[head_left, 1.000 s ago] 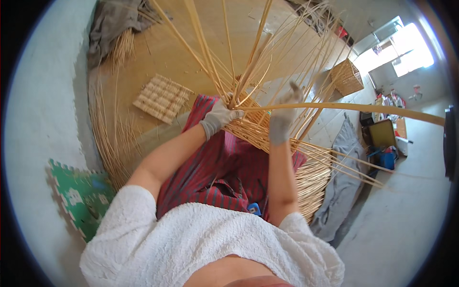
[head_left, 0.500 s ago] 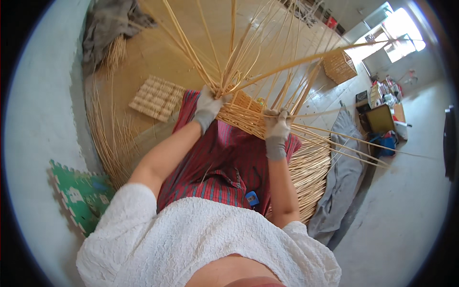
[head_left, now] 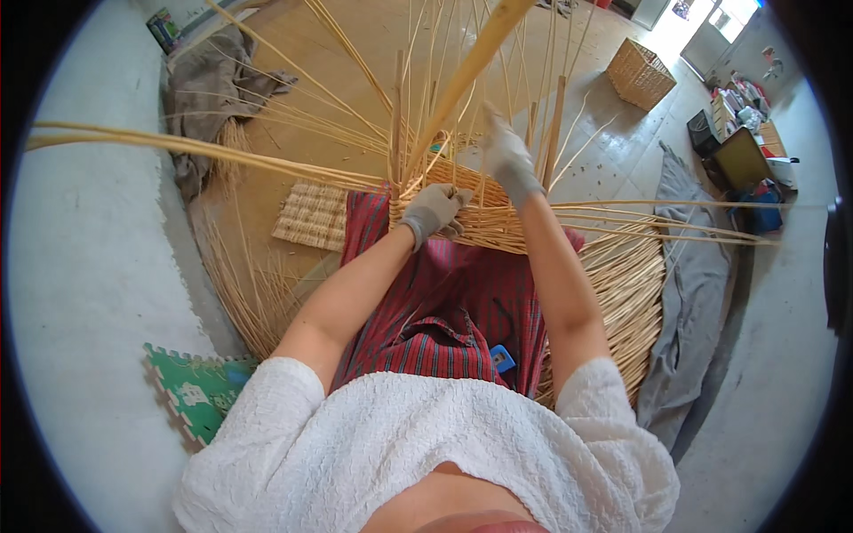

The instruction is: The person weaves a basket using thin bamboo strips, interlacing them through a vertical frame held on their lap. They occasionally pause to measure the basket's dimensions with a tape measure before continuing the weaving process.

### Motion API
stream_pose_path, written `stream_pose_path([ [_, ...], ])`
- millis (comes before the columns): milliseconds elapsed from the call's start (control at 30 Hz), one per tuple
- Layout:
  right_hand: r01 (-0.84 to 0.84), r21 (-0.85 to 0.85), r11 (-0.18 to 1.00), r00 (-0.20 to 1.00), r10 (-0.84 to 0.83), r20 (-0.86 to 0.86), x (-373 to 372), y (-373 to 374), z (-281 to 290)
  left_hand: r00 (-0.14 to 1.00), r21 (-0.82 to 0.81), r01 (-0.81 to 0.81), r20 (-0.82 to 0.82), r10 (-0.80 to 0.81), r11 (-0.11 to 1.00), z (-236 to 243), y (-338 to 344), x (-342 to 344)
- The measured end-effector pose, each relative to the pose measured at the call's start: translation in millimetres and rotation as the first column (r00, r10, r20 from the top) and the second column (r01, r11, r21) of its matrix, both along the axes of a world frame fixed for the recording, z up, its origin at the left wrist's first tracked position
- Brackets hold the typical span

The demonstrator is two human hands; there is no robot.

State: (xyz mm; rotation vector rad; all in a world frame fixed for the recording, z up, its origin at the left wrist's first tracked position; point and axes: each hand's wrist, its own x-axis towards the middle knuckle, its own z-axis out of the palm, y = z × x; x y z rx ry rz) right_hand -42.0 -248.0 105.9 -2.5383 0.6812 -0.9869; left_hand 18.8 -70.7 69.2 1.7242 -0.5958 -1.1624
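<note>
A half-woven wicker basket [head_left: 493, 238] rests at my lap, on a red striped cloth [head_left: 480, 284]. Tall upright stakes rise from its walls, and one thick willow rod [head_left: 462, 80] slants up towards me from its left corner. My left hand [head_left: 434, 211], in a pale grey work glove, is closed on the top of the near wall; the exact strand under the fingers is hard to make out. Above the right part of that wall is my right hand [head_left: 510, 158], gloved too. Motion smears its fingers, so whether they hold a rod is unclear.
Long rods [head_left: 222, 153] stick out left from the basket, others to the right. A woven mat [head_left: 311, 216] and loose rods lie left. Beside my right leg is a rod bundle [head_left: 626, 298] near grey cloth [head_left: 693, 293]. A finished basket [head_left: 640, 75] stands far right.
My left hand has shifted right along the near wall from the corner. My right hand has left the wall and risen further away. A thick rod that pointed right now slants up towards me.
</note>
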Motion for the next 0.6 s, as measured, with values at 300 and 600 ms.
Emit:
stream_pose_path([
  [300,-0.409,0.685,0.603,0.757,-0.195,0.624,-112,37,-38,0.988,-0.038,0.094,0.126,-0.088,0.995,-1,-8,38],
  [600,-0.259,0.782,0.567,0.884,-0.186,0.428,-137,62,6,0.668,-0.308,-0.111,0.681,0.300,0.945,4,-36,22],
])
